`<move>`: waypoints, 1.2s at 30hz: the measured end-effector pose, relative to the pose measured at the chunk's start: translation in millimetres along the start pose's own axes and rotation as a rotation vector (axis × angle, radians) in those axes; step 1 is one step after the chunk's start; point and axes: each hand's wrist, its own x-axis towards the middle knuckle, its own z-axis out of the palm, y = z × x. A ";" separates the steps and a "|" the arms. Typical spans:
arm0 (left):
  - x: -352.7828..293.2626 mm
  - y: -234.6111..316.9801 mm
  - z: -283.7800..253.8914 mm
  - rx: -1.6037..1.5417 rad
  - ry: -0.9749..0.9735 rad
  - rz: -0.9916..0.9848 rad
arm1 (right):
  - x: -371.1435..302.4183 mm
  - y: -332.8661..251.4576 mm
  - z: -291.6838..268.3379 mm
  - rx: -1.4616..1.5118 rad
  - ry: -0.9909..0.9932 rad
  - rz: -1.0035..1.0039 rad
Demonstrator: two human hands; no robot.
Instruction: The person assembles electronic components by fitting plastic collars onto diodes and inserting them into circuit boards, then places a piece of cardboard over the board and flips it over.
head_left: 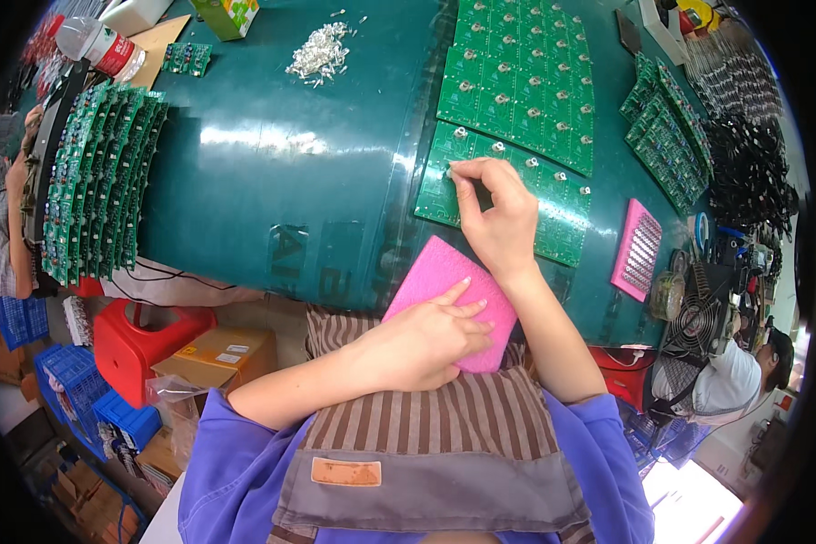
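Observation:
My right hand (501, 210) is over the near green circuit board panel (562, 218), thumb and forefinger pinched together at its left part. What the pinch holds, if anything, is too small to make out. Small silvery round parts stand in a row along this panel's far edge. A flat pink foam pad (435, 272) overhangs the near table edge in front of my striped apron. On top of it lies my left hand (431, 340), its fingers stretched out flat and spread.
Beyond lies a larger green panel (517, 77) with rows of silvery parts. A second pink foam pad (637, 249) holding small parts is at right, near stacked boards (666, 136). Upright boards (100, 181) stand left. A pile of small white parts (320, 53) lies farther back.

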 end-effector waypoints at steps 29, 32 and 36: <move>-0.6 -1.7 4.8 -0.045 0.006 0.000 | 16.6 0.9 -14.9 -0.023 -0.241 -0.062; -0.9 -2.4 3.4 -0.039 0.005 0.002 | 16.1 1.5 -13.0 -0.019 -0.227 -0.061; -0.6 -4.6 0.2 -0.037 0.003 0.002 | 15.9 1.4 -9.4 -0.024 -0.196 -0.059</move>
